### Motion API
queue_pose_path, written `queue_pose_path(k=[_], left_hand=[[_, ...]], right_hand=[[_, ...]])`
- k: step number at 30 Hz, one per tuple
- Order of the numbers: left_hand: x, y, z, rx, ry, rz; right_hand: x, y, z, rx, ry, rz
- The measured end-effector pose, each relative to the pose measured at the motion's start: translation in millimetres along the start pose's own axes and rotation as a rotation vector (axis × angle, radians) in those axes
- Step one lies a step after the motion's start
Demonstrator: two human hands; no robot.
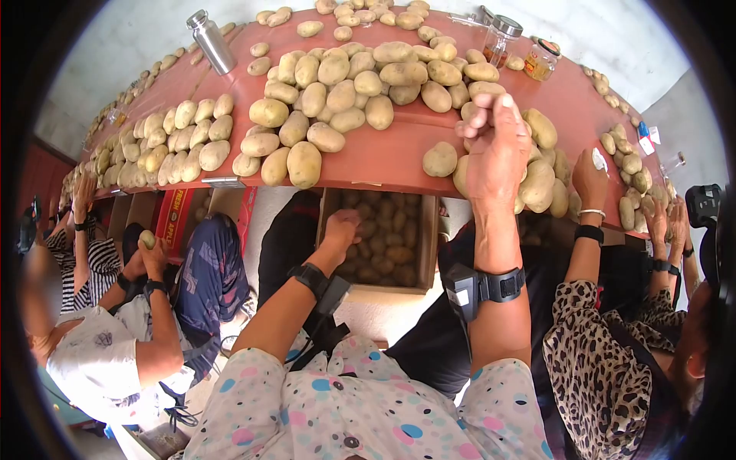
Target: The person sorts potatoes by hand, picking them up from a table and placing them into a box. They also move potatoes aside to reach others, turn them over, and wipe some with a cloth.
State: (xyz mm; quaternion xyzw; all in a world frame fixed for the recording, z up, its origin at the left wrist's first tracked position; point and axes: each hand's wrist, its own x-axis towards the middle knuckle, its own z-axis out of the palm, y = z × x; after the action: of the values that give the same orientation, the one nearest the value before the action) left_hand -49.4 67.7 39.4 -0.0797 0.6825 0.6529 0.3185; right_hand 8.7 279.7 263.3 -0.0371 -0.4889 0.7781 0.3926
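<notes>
My left hand (341, 233) hangs over an open wooden drawer (425, 245) of potatoes (389, 238) below the table edge. Its fingers are loosely bent, and I see nothing in them. My right hand (498, 149) is raised above the table's front edge with the fingers partly curled and apart, holding nothing that I can see. Just right of it lies a heap of potatoes (537, 184), partly hidden by the hand and forearm. One potato (440, 159) lies to its left. A large pile of potatoes (337, 88) covers the table ahead.
Neat rows of potatoes (176, 138) lie on the red table (399, 149) at left. A steel bottle (211, 42) and two glass jars (500, 42) (541, 61) stand farther back. People sit close on both sides; one at left holds a potato (147, 238). A red carton (172, 218) stands below the table.
</notes>
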Motion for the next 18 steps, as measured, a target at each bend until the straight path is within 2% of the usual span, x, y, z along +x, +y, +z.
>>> queue_pose_path(k=[1,2,4,5,7,11,14,16,18], left_hand=[[-9.6,14.3,9.3,0.213,-0.056,0.072],[-21.0,24.9,20.0,0.214,-0.059,0.075],[-44.2,41.2,41.0,0.614,0.015,0.806],[-51.6,51.3,48.2,0.615,0.008,0.804],[-58.4,74.0,61.3,0.709,-0.078,1.238],[-56.9,117.2,92.1,0.735,-0.048,1.293],[-42.4,130.9,112.3,0.699,-0.117,1.361],[-25.2,123.6,120.8,0.844,-0.193,1.262],[-11.6,118.6,126.0,0.913,-0.167,1.215]], right_hand=[[0.0,-1.7,-1.6,0.010,0.023,-0.011],[0.2,-3.3,-3.1,0.019,0.046,-0.023],[-0.1,-5.0,-4.3,0.029,0.075,-0.057],[-0.9,-5.0,-4.3,0.026,0.081,-0.058],[-1.9,-3.9,-4.0,0.001,0.072,-0.055],[-5.0,-3.3,-0.9,-0.064,0.058,-0.069],[-5.5,-3.2,0.7,-0.084,0.047,-0.072],[-7.2,-3.5,3.3,-0.115,0.046,-0.066],[-6.9,-1.1,3.4,-0.104,0.041,-0.063]])
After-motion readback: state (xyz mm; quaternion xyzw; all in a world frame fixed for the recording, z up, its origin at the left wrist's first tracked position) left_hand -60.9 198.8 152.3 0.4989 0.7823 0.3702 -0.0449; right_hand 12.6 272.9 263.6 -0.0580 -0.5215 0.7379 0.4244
